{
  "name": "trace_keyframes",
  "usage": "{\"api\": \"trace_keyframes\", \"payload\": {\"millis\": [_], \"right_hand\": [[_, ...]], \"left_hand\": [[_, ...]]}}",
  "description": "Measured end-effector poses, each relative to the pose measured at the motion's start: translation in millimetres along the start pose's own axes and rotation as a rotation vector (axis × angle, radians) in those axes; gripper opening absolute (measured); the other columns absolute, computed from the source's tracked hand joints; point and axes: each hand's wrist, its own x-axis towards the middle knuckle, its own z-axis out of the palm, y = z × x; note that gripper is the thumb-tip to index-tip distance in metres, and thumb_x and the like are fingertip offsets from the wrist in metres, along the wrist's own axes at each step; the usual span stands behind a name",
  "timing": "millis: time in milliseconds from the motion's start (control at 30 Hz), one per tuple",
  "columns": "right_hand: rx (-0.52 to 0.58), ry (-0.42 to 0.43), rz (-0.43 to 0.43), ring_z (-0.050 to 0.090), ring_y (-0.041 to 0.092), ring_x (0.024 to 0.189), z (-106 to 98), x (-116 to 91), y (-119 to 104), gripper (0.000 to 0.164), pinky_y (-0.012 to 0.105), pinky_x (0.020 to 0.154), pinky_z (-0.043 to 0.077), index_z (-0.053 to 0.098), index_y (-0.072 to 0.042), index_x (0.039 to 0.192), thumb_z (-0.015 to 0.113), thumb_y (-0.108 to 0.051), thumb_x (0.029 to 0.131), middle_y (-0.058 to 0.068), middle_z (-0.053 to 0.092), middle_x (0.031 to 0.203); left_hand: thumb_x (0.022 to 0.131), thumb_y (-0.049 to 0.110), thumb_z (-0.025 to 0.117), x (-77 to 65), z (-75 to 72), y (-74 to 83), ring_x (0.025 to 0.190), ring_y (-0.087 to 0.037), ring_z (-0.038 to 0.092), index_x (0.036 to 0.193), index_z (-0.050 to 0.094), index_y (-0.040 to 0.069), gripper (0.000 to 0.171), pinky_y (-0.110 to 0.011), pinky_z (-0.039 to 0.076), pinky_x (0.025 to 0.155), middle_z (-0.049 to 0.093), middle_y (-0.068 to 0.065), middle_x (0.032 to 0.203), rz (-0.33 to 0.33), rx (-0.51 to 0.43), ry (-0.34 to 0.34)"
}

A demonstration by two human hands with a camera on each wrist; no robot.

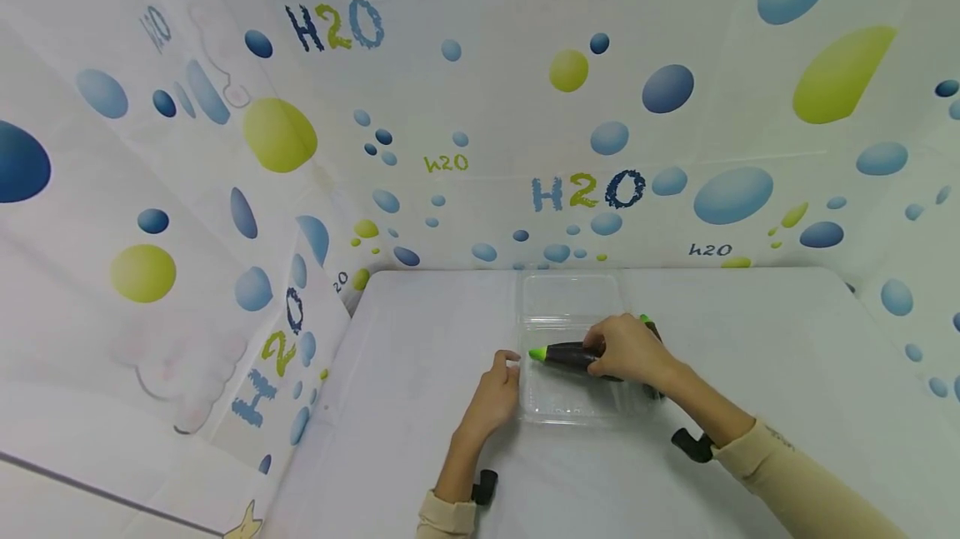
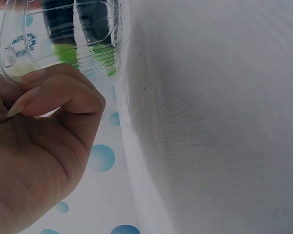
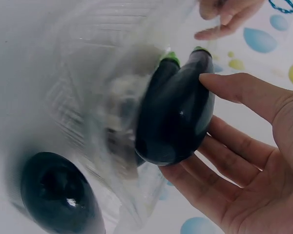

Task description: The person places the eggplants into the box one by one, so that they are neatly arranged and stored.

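Note:
An open clear plastic clamshell container (image 1: 573,418) lies on the white table, its lid folded back. Over its tray, my right hand (image 1: 630,349) grips a dark eggplant (image 3: 185,112), its green end (image 1: 537,353) pointing left. A second eggplant with a green tip (image 3: 171,58) shows close beside the held one. Another eggplant (image 3: 58,192) lies on the table outside the container's right side, partly hidden by my right hand in the head view. At the container's left edge, my left hand (image 1: 495,393) has curled fingers and holds the rim; the exact contact is partly hidden.
The white table (image 1: 420,339) ends at a back wall covering (image 1: 480,106) printed with blue and green bubbles. The transparent lid (image 1: 570,293) lies toward the back edge. A similar printed covering (image 1: 187,231) stands on the left.

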Motion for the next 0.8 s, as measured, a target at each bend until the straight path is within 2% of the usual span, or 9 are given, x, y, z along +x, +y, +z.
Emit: {"api": "trace_keyframes", "payload": {"millis": [167,333,533,800], "right_hand": [[-0.071,-0.003,-0.004,0.064,0.014,0.080,4.2,-0.7,-1.3,0.030,0.041,0.072,0.054,0.081,-0.009,0.098,0.092,-0.016,0.071,-0.002,0.075,0.087],[-0.142,0.002,-0.004,0.062,0.013,0.078,9.6,-0.3,-4.6,0.028,0.039,0.071,0.053,0.080,-0.011,0.095,0.092,-0.017,0.071,-0.002,0.074,0.086],[-0.154,-0.011,0.003,0.064,0.017,0.084,15.5,0.1,-7.0,0.030,0.042,0.077,0.055,0.079,-0.010,0.097,0.094,-0.017,0.072,0.000,0.074,0.090],[-0.183,0.021,-0.012,0.065,0.016,0.082,22.8,-0.6,-4.7,0.031,0.040,0.076,0.056,0.078,-0.009,0.095,0.094,-0.015,0.070,0.001,0.074,0.092]], "left_hand": [[0.112,0.016,0.039,0.7,0.1,1.3,0.082,-0.022,0.061,0.138,0.050,-0.001,0.033,-0.043,0.051,0.072,0.069,-0.022,0.108,-0.011,0.014,0.007],[0.112,0.016,0.039,0.7,0.1,1.5,0.076,-0.021,0.058,0.138,0.050,-0.002,0.033,-0.040,0.049,0.068,0.069,-0.019,0.101,-0.008,0.014,0.008],[0.112,0.015,0.038,0.3,1.0,-0.1,0.074,-0.021,0.057,0.138,0.049,-0.002,0.033,-0.038,0.048,0.067,0.068,-0.018,0.098,-0.008,0.015,0.003],[0.113,0.018,0.036,0.4,1.0,0.8,0.071,-0.019,0.057,0.140,0.048,-0.002,0.036,-0.036,0.047,0.065,0.067,-0.015,0.093,-0.015,0.018,-0.004]]}}
